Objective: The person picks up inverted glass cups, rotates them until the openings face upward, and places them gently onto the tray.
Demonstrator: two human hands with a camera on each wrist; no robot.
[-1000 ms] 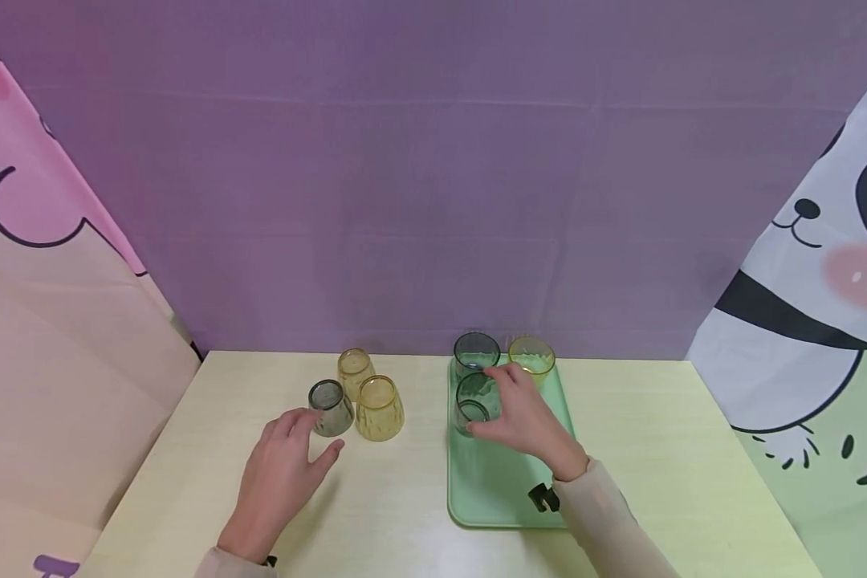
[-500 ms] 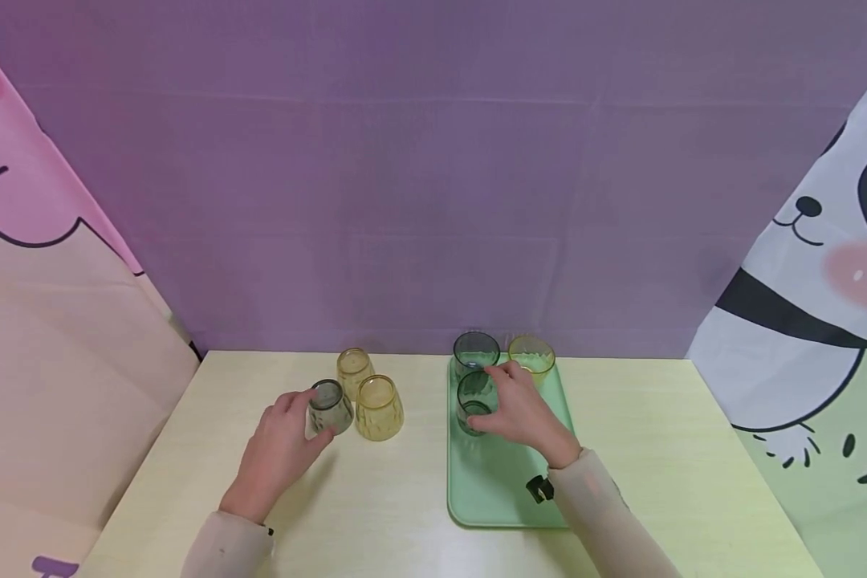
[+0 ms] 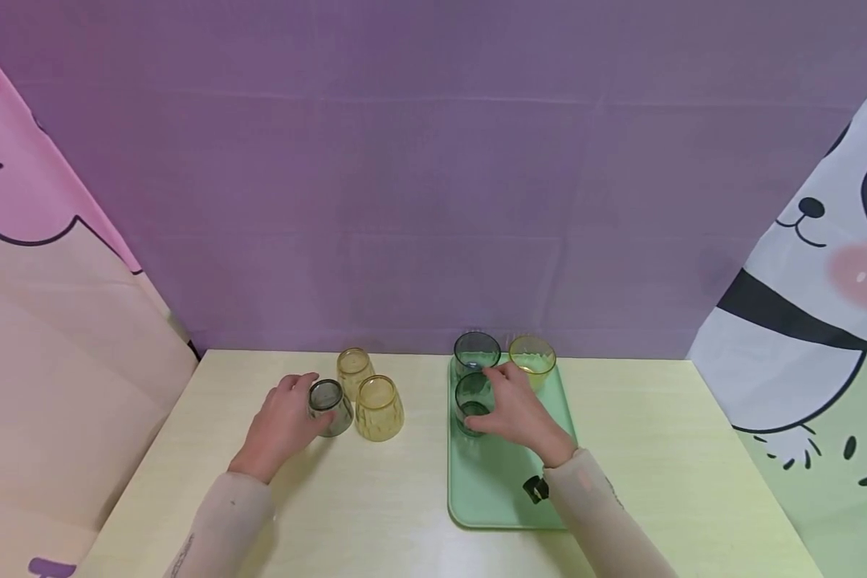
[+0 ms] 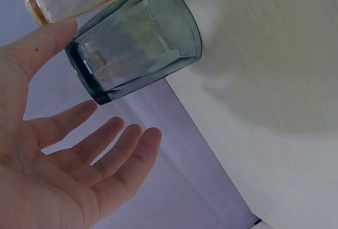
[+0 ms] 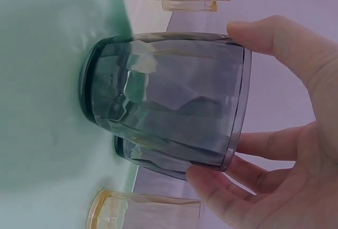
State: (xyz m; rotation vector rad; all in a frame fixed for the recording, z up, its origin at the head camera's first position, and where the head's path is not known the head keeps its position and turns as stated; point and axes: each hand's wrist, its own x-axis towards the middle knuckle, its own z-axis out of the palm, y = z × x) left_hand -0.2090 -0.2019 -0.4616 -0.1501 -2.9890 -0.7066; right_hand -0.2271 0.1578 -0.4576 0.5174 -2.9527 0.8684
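Note:
In the head view my left hand (image 3: 282, 421) is around an upside-down grey glass (image 3: 332, 411) on the table. Its thumb (image 4: 53, 36) and index fingertip reach the base edge of that glass, while the other fingers stay spread apart from it. Two upside-down yellow glasses (image 3: 380, 411) stand just right of it. Over the green tray (image 3: 502, 494), my right hand (image 3: 523, 413) holds an upright grey glass (image 5: 169, 92) near the rim, thumb on one side and fingers on the other. The base of this glass appears to rest on the tray.
At the tray's back stand another upright grey glass (image 3: 476, 350) and an upright yellow glass (image 3: 533, 357). A purple cloth (image 3: 433, 177) hangs behind the pale table (image 3: 665, 449). Printed cloths flank both sides.
My left hand has moved forward to the upside-down grey glass, with thumb and fingers now on either side. The right hand's grey glass has shifted very slightly on the tray.

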